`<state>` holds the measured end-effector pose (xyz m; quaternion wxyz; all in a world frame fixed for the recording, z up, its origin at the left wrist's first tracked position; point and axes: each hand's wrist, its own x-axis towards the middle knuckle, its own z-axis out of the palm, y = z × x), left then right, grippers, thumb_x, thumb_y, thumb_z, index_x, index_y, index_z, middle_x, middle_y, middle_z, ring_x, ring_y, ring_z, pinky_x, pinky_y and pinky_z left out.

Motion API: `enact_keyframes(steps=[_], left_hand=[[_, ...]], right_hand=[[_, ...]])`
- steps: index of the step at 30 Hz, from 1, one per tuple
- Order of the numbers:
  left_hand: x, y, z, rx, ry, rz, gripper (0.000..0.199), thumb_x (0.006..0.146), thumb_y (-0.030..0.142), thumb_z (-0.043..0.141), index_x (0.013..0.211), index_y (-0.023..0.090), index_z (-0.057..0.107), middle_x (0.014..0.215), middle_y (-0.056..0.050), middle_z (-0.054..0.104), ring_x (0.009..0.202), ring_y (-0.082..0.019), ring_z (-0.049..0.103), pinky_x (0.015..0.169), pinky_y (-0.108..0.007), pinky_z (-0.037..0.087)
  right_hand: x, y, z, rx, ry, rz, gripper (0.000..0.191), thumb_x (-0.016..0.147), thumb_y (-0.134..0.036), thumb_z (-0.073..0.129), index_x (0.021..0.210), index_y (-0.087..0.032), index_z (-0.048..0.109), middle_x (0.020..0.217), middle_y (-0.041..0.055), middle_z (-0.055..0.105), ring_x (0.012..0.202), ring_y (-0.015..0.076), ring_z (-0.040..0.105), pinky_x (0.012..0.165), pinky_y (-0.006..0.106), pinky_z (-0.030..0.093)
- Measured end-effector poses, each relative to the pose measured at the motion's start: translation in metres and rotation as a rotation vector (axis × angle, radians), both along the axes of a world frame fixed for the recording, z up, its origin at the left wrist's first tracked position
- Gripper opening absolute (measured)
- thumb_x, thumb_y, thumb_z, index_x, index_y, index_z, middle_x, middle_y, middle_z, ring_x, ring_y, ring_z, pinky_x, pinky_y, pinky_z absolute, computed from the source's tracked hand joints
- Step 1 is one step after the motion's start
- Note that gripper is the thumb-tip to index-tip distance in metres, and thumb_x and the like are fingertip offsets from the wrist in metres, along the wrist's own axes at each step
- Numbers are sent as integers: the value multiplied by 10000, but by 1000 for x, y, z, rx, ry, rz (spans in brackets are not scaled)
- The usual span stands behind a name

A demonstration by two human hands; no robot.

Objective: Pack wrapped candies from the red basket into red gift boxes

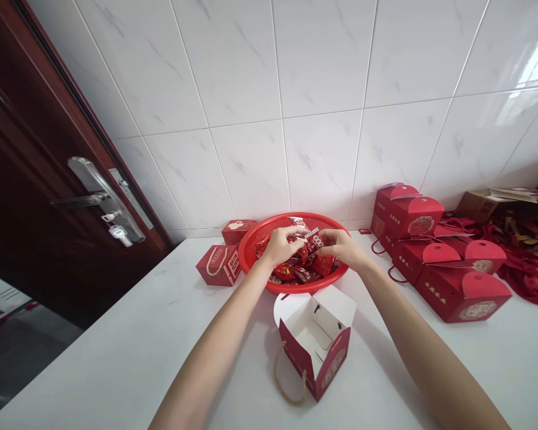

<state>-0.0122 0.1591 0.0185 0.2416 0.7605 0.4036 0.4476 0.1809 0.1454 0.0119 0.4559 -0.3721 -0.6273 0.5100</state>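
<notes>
A red perforated plastic basket (pixel 275 288) holds a heap of small wrapped candies (pixel 305 275) in red and dark wrappers. Over its left side, my left hand (pixel 283 243) has thumb and fingers drawn together; what lies between them is too small to make out. My right hand (pixel 341 246) curls in from the other side, its fingertips on a red candy packet (pixel 316 240) with white print. In front of the basket stands an open red gift box (pixel 296 347), white inside, its flaps spread and a rope handle hanging at its left. Nothing shows inside it.
Closed red gift boxes (pixel 461 295) are stacked at the right. Behind them lie red cloth bags (pixel 529 280) and a cardboard box (pixel 479 206). Two smaller red boxes, one with a rope handle (pixel 217 264), stand left of the basket. A tiled wall bounds the white table (pixel 161 334).
</notes>
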Motion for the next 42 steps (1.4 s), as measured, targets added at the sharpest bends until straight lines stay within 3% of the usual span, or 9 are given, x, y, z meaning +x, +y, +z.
enact_keyframes(steps=[2,5,10,16,21,23,28,37,42], left_hand=[[0,-1,1,-13,-23,0,141,730,181,580,716,180,721,779,-15,762,787,-182,693,774,-273,529],[0,-3,2,-15,-31,-4,261,776,274,563,533,180,573,560,12,628,592,-140,580,633,-250,458],[2,0,-2,-33,179,123,372,762,261,603,469,197,382,476,57,433,520,-106,451,562,-234,366],[-8,11,-16,-110,375,215,88,658,134,693,637,204,644,639,1,650,663,-194,606,667,-284,457],[-10,11,-12,-36,424,339,286,682,100,661,934,197,754,1051,-117,704,1065,-307,620,938,-394,467],[-5,8,-9,-49,450,206,286,692,112,651,932,211,772,1055,-88,717,1037,-271,647,944,-353,478],[4,4,-16,-406,687,-372,344,600,147,699,912,267,780,926,-17,775,823,-228,703,753,-290,521],[2,9,-27,-352,676,-222,185,472,73,674,544,234,621,473,33,580,427,-163,509,482,-259,396],[-3,10,-21,-286,515,-130,126,553,181,738,618,226,640,615,6,669,581,-212,626,571,-269,461]], right_hand=[[0,-1,1,3,19,-16,180,545,-160,696,713,-185,637,677,-41,624,666,152,573,655,299,468],[1,-2,3,-5,64,-29,190,558,-202,703,738,-187,645,723,-26,657,724,169,608,707,313,498],[0,-3,5,-37,127,-55,258,608,-332,767,812,-199,680,859,13,723,816,199,668,777,338,537],[-1,-3,4,-57,136,-79,339,635,-451,814,837,-200,709,876,50,748,858,238,694,801,371,553],[-2,-4,4,-49,137,-82,343,653,-458,814,862,-200,728,920,56,757,877,240,699,815,376,563],[-2,-4,3,-42,136,-88,343,654,-457,814,866,-201,729,913,49,756,884,236,698,831,375,559],[-2,-2,1,-35,132,-99,353,643,-478,813,838,-198,720,883,44,750,864,235,697,821,381,558],[-1,0,-1,-27,129,-97,345,638,-470,810,827,-199,713,877,34,741,838,217,682,776,361,562],[-2,-1,-1,-14,126,-93,359,639,-483,805,838,-199,713,868,33,740,838,220,683,784,359,551]])
